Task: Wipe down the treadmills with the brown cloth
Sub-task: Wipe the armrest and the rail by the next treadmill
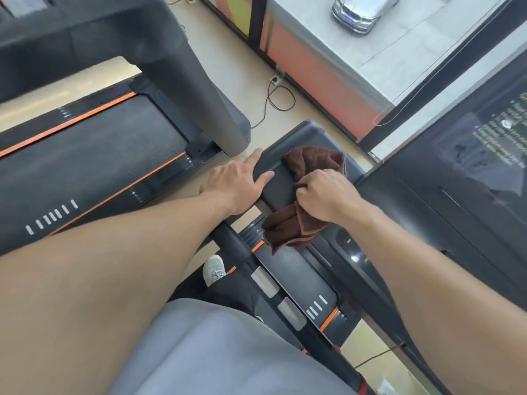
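— Hands first: where are they?

— Both are on the near treadmill (pixel 288 143), at its dark console arm. The left hand (pixel 236 182) lies flat on the arm's left edge, fingers straight and spread, gripping nothing. The right hand (pixel 322 195) is a fist with its fingers curled tight round the brown cloth (pixel 308 166).

— And the cloth itself?

— Bunched. One part spreads out ahead of the knuckles and lies on the arm's top surface; the other hangs below the fist, over the orange-edged deck. The two hands are near each other but apart, with a strip of bare black plastic between them.

— What else is around?

— A second treadmill (pixel 94 155) stands to the left, its belt bordered by orange stripes, with a thick grey upright (pixel 199 89) rising from its front corner. Between the machines the floor is beige, and a black cable (pixel 273 101) runs across it to a wall socket (pixel 275 79). Through the window at the top a silver car (pixel 362 11) is parked on grey paving. On the right, a dark glossy panel (pixel 467 155) carries small text, too blurred to read. Low in view are grey shorts (pixel 216 349) and a pale sneaker (pixel 214 269)
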Motion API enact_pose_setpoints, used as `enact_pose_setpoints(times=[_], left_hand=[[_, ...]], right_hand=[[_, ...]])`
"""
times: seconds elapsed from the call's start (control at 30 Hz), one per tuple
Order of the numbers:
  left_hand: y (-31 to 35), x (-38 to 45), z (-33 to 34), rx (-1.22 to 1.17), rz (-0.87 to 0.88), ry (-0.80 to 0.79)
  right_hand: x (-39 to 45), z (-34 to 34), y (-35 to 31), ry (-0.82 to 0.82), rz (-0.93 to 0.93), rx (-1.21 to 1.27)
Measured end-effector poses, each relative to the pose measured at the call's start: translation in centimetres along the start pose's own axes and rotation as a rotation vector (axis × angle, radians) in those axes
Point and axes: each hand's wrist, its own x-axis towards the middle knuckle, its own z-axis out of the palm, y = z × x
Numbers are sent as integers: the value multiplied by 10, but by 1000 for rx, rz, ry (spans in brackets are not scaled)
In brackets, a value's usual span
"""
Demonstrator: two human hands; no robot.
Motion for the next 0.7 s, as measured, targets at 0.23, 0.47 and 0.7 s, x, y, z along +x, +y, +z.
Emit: enact_pose_setpoints(times=[0.23,0.47,0.7], left_hand=[[-1,-1,-1,-23,-2,-7],[2,-3,-4,-11,-17,-10],[2,-1,-2,-17,-8,-4]], right_hand=[[-10,6,0,122,144,219],[-30,-23,-18,815,346,600],[1,39,-15,201,160,190]])
